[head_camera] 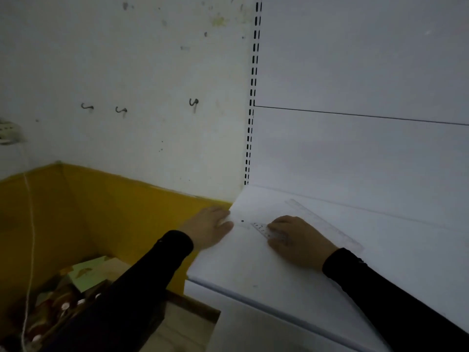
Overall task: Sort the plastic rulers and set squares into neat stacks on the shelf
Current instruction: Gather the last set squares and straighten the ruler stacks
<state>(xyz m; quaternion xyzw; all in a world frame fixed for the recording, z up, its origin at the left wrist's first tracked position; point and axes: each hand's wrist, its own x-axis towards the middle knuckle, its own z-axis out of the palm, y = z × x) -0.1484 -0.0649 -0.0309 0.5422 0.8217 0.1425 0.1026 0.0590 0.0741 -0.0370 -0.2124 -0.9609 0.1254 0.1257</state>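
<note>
Dim light, wide-angle view; detail soft throughout.

Nearest, lower left: a cluttered brown cardboard box [83, 295] holding patterned packets, contents blurred and partly covered by the black left sleeve [132, 290]. A thin white cord [31, 237] hangs down past it, bottom end cut off by the frame.

White metal shelf [253, 270], front edge running toward lower right; its right end is cut off. Black right sleeve [396, 301] lies over the front right part.

Left hand [208, 228] rests at the shelf's left edge, fingers straight and close together, tips on the shelf surface. Something pale under the fingertips is too faint to identify.

Right hand [297, 240] lies palm down near the left rear part of the shelf. Fingers curled loosely, close together, pressing down on a small clear plastic ruler [262, 228]; only its printed end shows beyond the fingertips, the rest is hidden under the hand. Whether thumb grips it: cannot tell.

Just behind the hand, a long clear plastic ruler [327, 224] lies flat, diagonal, nearly invisible against the white; the wrist hides part of its near edge.

Beyond: slotted white upright [252, 97], grey back panel [355, 148], yellow-and-white wall [114, 194] with small dark hooks [193, 102].
</note>
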